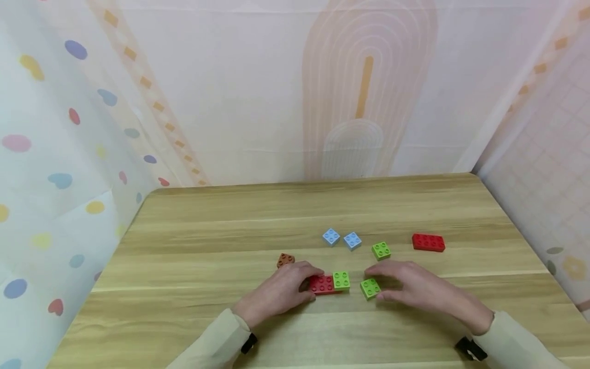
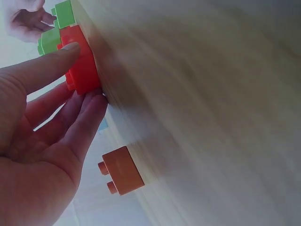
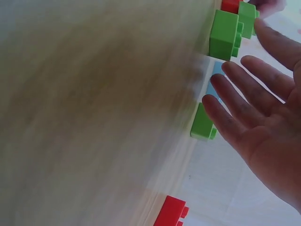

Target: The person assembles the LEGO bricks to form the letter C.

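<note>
My left hand (image 1: pixel 283 289) pinches the left end of a red building brick (image 1: pixel 321 284) lying on the table, thumb on its near side and fingers behind it. A green building brick (image 1: pixel 341 281) sits on top of the red one's right end. To the right, a loose green building brick (image 1: pixel 370 288) rests on the table between the thumb and fingers of my right hand (image 1: pixel 410 284). In the right wrist view those fingers are extended and apart from this loose brick (image 3: pixel 224 35). A brown building brick (image 2: pixel 123 170) lies just beyond my left hand, partly covered by it in the head view.
Two light blue bricks, the left one (image 1: pixel 331 237) and the right one (image 1: pixel 352 241), lie farther back. Another green brick (image 1: pixel 381 250) is behind my right hand, and a second red brick (image 1: pixel 428 242) lies farther right. Patterned cloth (image 1: pixel 239 102) hangs behind the wooden table (image 1: pixel 193 230).
</note>
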The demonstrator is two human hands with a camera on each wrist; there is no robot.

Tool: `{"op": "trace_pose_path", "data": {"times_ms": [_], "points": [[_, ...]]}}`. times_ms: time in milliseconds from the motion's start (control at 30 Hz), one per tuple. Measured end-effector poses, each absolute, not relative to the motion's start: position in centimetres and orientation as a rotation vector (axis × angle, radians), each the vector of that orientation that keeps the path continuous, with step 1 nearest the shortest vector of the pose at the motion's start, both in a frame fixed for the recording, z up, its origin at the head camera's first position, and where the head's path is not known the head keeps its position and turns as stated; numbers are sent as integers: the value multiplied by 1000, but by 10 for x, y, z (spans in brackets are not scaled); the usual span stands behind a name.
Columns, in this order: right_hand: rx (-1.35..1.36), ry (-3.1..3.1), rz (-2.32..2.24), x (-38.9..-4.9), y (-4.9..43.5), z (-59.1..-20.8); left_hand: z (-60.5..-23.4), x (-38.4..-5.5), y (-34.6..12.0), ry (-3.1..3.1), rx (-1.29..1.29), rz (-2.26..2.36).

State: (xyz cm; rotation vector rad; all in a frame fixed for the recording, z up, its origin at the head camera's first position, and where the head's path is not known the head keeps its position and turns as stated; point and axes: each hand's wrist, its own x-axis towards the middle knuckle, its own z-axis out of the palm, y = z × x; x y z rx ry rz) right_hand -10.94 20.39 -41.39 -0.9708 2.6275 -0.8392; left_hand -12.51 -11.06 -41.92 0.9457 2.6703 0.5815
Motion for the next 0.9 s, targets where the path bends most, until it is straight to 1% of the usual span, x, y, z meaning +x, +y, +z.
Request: {"op": "trace_pose_path", "data": {"times_ms": [500,900], "points": [[-963,2658,-748,-112,198,-415,-417,-125,-115,2630,962,671],[-946,2713,-800,-109,199,-413,-418,-123,-116,2634,958,672]]}}
